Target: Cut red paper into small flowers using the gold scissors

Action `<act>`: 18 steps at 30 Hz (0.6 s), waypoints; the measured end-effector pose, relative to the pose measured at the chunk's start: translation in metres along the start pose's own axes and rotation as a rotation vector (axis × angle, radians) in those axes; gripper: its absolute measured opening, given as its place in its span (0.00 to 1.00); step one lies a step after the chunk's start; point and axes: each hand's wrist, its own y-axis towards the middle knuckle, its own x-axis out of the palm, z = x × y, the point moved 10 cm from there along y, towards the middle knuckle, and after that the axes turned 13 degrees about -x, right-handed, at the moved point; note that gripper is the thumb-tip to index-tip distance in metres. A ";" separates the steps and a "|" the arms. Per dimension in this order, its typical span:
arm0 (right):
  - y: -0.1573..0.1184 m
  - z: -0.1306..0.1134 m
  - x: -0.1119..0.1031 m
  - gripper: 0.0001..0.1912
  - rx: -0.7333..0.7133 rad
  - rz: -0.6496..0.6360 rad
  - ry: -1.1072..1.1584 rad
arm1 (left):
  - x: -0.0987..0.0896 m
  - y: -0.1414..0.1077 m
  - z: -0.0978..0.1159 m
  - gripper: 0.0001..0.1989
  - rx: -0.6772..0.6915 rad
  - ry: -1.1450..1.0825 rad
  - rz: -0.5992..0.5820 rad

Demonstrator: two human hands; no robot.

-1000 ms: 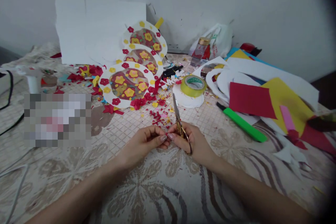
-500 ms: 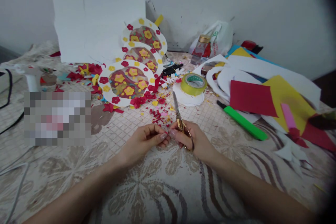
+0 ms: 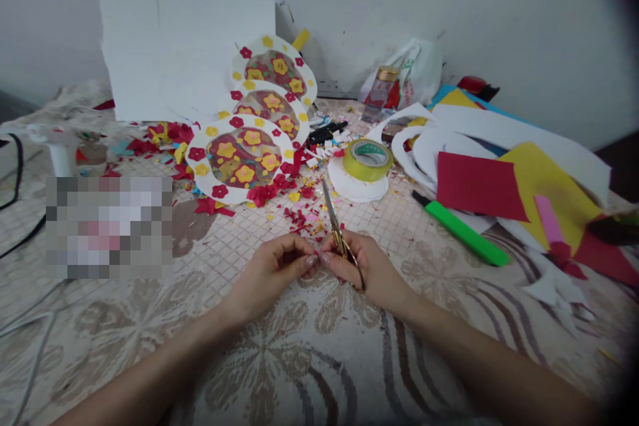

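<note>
My left hand [image 3: 282,269] is closed in a pinch, with a tiny bit of red just showing between its fingertips and those of the other hand. Gold-handled scissors [image 3: 335,219] hang on my right hand [image 3: 362,266], their blades pointing away toward the tape roll. The thumb and fingers of that hand are pressed together close to the left fingertips. Small red paper scraps [image 3: 299,218] lie on the tablecloth just beyond both hands.
Three white-rimmed discs with paper flowers [image 3: 239,156] stand behind at left. Beyond the hands is a yellow tape roll [image 3: 368,160]. To the right lie a green cutter [image 3: 466,233], red paper [image 3: 479,186] and yellow paper [image 3: 539,180]. A glass jar [image 3: 380,93] stands near the wall.
The scissors have tilted slightly to the left, their tips shifting left and a little nearer. Both hands remain almost in the same place, fingertips close together.
</note>
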 end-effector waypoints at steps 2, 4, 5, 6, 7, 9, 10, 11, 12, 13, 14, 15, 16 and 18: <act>0.000 0.000 0.000 0.07 -0.005 0.008 0.002 | 0.000 0.000 0.002 0.05 0.014 0.033 0.015; -0.001 0.001 0.000 0.07 -0.006 0.008 0.013 | 0.001 0.000 0.003 0.05 0.010 0.049 0.020; -0.001 0.001 0.001 0.07 -0.003 0.004 0.017 | 0.001 0.000 0.003 0.06 0.005 0.054 0.020; -0.002 0.001 0.002 0.06 0.000 -0.002 0.020 | 0.002 0.000 0.003 0.06 -0.003 0.056 0.017; -0.002 0.001 0.002 0.06 0.005 -0.009 0.021 | 0.003 -0.001 0.003 0.07 -0.015 0.053 0.011; -0.002 0.000 0.003 0.07 0.004 -0.026 0.022 | 0.005 -0.001 0.001 0.09 -0.044 0.036 -0.006; -0.002 -0.001 0.005 0.08 0.001 -0.042 0.023 | 0.005 -0.001 0.001 0.10 -0.058 0.019 -0.018; -0.002 -0.002 0.006 0.08 -0.003 -0.060 0.024 | 0.007 0.000 0.000 0.11 -0.069 -0.002 -0.037; -0.001 -0.003 0.008 0.09 -0.005 -0.079 0.022 | 0.008 0.000 -0.001 0.11 -0.078 -0.026 -0.056; -0.001 -0.003 0.009 0.10 -0.005 -0.095 0.019 | 0.009 0.000 -0.002 0.11 -0.086 -0.051 -0.079; -0.001 -0.003 0.010 0.12 -0.002 -0.107 0.015 | 0.011 0.001 -0.003 0.11 -0.094 -0.078 -0.102; -0.001 -0.002 0.011 0.13 0.002 -0.115 0.012 | 0.011 0.001 -0.004 0.11 -0.104 -0.106 -0.120; -0.001 -0.002 0.011 0.14 0.004 -0.119 0.016 | 0.011 0.001 -0.005 0.10 -0.117 -0.136 -0.124; -0.003 -0.001 0.012 0.18 0.000 -0.135 0.040 | 0.006 0.003 -0.009 0.10 -0.144 -0.215 -0.096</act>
